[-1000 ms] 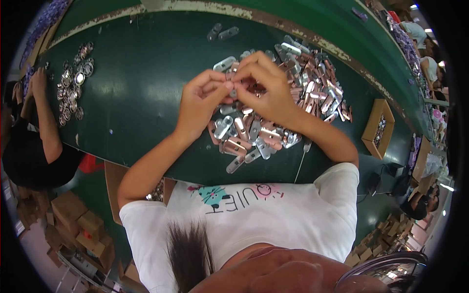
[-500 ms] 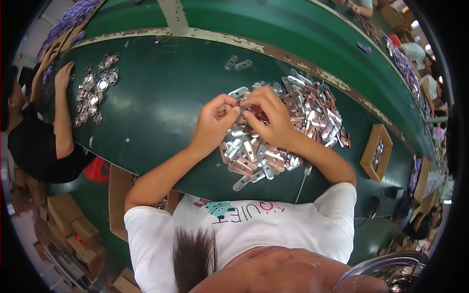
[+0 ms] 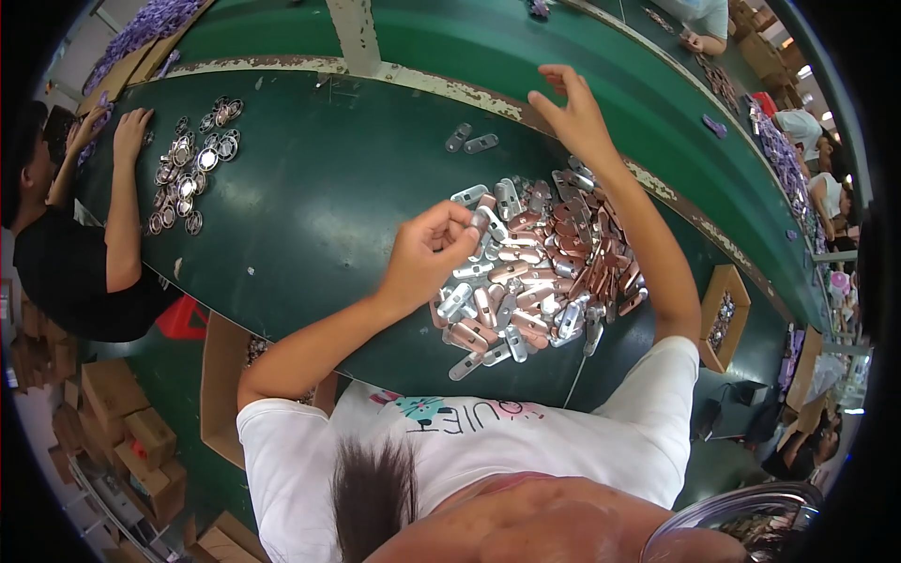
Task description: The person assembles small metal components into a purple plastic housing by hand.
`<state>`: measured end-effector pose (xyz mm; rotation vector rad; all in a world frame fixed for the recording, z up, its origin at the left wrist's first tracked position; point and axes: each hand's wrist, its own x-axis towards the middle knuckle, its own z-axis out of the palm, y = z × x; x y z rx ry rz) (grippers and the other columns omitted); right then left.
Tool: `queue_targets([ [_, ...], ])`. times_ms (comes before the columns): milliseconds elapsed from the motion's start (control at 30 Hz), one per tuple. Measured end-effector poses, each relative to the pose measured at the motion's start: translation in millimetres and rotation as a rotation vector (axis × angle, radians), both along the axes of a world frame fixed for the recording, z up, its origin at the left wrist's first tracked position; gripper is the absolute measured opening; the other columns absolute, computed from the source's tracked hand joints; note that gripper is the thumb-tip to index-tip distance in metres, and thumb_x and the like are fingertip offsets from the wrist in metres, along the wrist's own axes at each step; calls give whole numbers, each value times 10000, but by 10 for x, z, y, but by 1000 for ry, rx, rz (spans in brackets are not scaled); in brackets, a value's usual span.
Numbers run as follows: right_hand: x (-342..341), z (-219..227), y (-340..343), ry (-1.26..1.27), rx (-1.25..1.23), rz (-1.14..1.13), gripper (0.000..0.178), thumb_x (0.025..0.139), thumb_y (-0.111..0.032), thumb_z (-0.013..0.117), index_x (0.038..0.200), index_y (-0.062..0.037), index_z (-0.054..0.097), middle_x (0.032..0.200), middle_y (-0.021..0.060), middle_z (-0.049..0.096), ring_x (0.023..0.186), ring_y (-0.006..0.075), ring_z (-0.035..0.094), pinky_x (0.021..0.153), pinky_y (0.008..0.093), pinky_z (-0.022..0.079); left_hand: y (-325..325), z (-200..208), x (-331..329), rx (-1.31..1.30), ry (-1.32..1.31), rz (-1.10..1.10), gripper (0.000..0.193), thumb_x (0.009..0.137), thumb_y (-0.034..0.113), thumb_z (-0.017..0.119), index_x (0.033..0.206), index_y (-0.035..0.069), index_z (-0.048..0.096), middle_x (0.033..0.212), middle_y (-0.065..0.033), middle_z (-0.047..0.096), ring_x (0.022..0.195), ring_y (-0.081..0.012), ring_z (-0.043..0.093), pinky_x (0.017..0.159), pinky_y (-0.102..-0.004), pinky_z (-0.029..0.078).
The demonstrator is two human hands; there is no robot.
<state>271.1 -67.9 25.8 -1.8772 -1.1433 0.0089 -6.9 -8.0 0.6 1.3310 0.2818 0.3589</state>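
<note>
My left hand (image 3: 430, 255) is over the left edge of a pile of small oblong metal plates (image 3: 526, 272), some silver and some copper-coloured. Its thumb and fingertips pinch one silver metal plate (image 3: 480, 222); the fingers partly cover it. My right hand (image 3: 574, 114) reaches out past the far edge of the green table (image 3: 310, 188), over the green conveyor belt (image 3: 450, 47). Its fingers are apart, and I see nothing between them. Two silver plates lie by themselves beyond the pile, one of them a loose plate (image 3: 481, 144).
A worn metal rail (image 3: 450, 89) divides table from belt. At the left, a co-worker's arm (image 3: 122, 206) rests near a group of round metal rings (image 3: 183, 178). An open cardboard box (image 3: 725, 319) of small parts stands at right; another carton (image 3: 221, 394) sits below the near edge.
My right hand has left my left hand and moved far and right over the belt, its fingers opening. My left hand stays nearly in place, still pinching a plate. Purple pieces on the belt have shifted.
</note>
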Motion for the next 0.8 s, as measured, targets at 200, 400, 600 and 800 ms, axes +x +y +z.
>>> queue_targets([
  [200,325,-460,844,-336,-153,-339,696,876,-547,512,1356,-57,393,1437,201,285,1354,375,206,983,680,177,-28,65,-42,514,-59,51,94,776,10,623,823,17,542,655,-31,542,568,-70,520,523,-227,424],
  [400,187,-499,1623,-281,-271,-357,829,879,-679,360,1442,-76,282,1521,201,160,1423,376,66,1048,686,58,-8,67,-25,835,-244,79,94,730,24,628,810,17,580,695,-94,594,611,-226,606,564,-326,491],
  [600,13,-631,1753,-601,-171,-481,688,911,-580,416,1396,-95,369,1472,189,282,1403,361,152,1033,671,131,-15,58,-15,810,-282,138,87,748,35,620,829,28,590,688,-97,591,599,-244,594,563,-339,486],
  [800,0,-616,1730,-663,-224,-405,578,923,-513,437,1337,-110,451,1416,183,372,1365,350,237,1024,636,186,-62,-14,-10,895,-305,130,88,753,20,640,828,7,596,703,-100,594,605,-230,588,551,-326,480],
])
